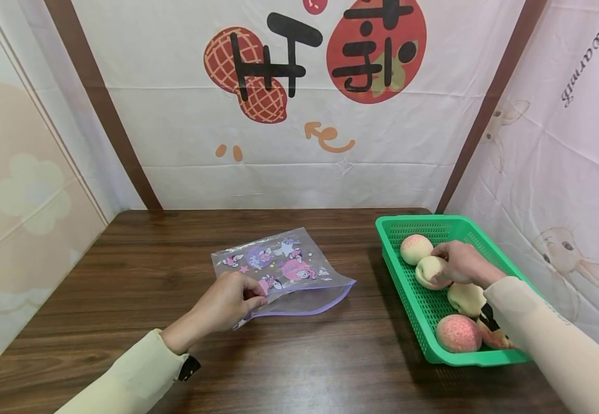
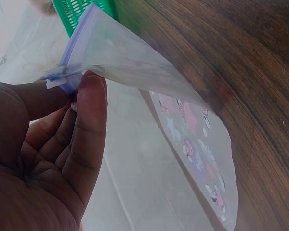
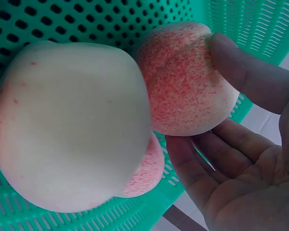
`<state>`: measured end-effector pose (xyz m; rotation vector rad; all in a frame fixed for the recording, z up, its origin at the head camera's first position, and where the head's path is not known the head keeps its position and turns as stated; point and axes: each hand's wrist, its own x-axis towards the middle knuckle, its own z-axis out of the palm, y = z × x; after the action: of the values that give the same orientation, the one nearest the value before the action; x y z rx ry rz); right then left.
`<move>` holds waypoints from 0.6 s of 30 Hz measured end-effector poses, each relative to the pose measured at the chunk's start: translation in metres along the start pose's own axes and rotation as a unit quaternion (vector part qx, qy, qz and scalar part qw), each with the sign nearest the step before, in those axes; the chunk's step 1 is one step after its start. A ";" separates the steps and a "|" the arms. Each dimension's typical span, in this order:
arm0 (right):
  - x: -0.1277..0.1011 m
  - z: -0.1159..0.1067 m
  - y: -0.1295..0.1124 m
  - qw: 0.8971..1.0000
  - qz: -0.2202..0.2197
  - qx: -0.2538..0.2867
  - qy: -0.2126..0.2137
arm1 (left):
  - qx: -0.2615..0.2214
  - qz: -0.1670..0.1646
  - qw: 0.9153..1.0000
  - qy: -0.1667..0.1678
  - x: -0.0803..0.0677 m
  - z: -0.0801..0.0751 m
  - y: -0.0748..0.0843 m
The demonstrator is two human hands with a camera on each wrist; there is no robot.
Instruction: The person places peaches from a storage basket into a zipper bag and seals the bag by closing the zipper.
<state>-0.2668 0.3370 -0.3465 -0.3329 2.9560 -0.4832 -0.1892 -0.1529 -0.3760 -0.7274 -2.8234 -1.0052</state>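
Pinching the printed zip bag (image 1: 291, 261) by the near left side of its mouth, your left grip (image 1: 229, 302) was closed on the film between thumb and fingertips. The bag was at mid-desk, its translucent body spread away from you and its purple-edged mouth gaping on the near side. In the left wrist view, the slider (image 2: 55, 83) sat right by your thumb.

Your right grip (image 1: 462, 263) was inside the green plastic basket (image 1: 465, 359), holding a peach (image 1: 427, 271) with the thumb on one side and fingers on the other. The right wrist view showed that peach to be speckled red over a pale skin. Whether it was clear of the basket floor could not be told.

Just beyond it was a pink-topped peach (image 1: 416, 248); on the near side were a pale peach (image 1: 465, 299) and a redder peach (image 1: 458, 333), with further fruit partly hidden by your right sleeve (image 1: 542, 328). The basket stood on the right of the wood-grain desk (image 1: 299, 362), apart from the bag. A white printed curtain (image 1: 289, 184) hung behind.
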 end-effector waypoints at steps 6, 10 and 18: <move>-0.004 -0.004 -0.007 1.000 -0.008 0.012 0.005 | 0.001 0.001 1.000 0.001 0.000 0.000 -0.001; -0.006 -0.006 -0.009 1.000 -0.002 0.023 0.014 | 0.002 0.000 1.000 0.000 0.000 0.000 0.000; -0.012 -0.014 -0.014 0.998 -0.010 0.049 0.041 | 0.001 0.003 1.000 0.001 -0.001 -0.001 0.001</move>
<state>-0.2543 0.3308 -0.3276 -0.3408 2.9975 -0.6581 -0.1877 -0.1532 -0.3754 -0.7334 -2.8198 -1.0002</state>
